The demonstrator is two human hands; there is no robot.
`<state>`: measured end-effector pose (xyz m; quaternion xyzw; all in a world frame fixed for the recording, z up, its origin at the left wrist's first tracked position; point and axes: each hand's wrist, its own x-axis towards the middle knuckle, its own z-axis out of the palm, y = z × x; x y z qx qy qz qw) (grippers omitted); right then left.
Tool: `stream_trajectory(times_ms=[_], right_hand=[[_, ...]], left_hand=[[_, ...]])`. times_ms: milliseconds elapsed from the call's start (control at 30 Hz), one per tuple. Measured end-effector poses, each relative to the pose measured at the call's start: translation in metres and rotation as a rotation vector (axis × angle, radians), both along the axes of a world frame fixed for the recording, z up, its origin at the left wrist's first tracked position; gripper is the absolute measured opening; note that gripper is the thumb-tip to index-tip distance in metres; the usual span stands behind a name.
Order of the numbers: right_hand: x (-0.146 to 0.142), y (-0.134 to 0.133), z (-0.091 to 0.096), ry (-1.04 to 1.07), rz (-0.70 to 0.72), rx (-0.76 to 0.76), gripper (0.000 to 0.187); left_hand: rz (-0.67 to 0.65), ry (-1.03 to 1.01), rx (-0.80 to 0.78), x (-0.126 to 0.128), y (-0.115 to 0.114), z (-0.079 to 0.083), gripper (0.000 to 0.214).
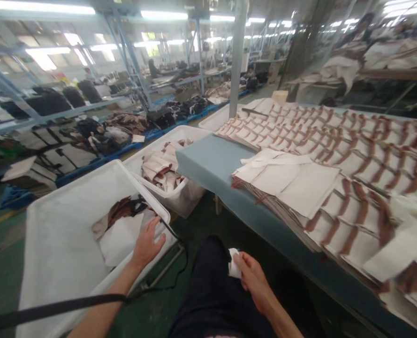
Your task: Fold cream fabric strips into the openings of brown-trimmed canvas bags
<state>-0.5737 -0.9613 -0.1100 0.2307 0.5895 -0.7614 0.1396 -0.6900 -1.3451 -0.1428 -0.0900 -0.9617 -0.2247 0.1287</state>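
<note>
My left hand is over the near rim of a white plastic bin, with its fingers stretched out and the thumb apart. Whether it touches the rim I cannot tell. A black strap crosses my left forearm, and a dark cord runs close by the fingertips. In the bin lie a white sheet and brown and dark cloth pieces. Low in front of my right leg, my right hand pinches a small white scrap between thumb and fingers.
A second white bin with cream and brown pieces stands beyond the first. To the right, a blue-grey table carries a flat cream stack and many overlapping cream-and-brown pieces. A metal post rises behind it.
</note>
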Motion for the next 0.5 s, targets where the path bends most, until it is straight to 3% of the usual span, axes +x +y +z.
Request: stream_trajectory(times_ms=[100,300,400,500], right_hand=[[0.014,0.004,-0.001,-0.052,-0.001,-0.034,0.074],[0.014,0.003,-0.031,-0.17,-0.024,-0.077,0.076],[0.009,0.003,-0.044,-0.223,-0.054,-0.084,0.075],[0.002,0.008,-0.037,-0.281,-0.026,-0.139,0.075]], left_hand=[[0.057,-0.036,-0.023,0.001,0.011,0.006,0.065],[0.41,-0.125,-0.035,-0.004,0.016,0.004,0.057],[0.452,-0.176,-0.034,0.0,0.014,0.009,0.052],[0.471,-0.226,-0.057,0.002,0.023,0.021,0.062]])
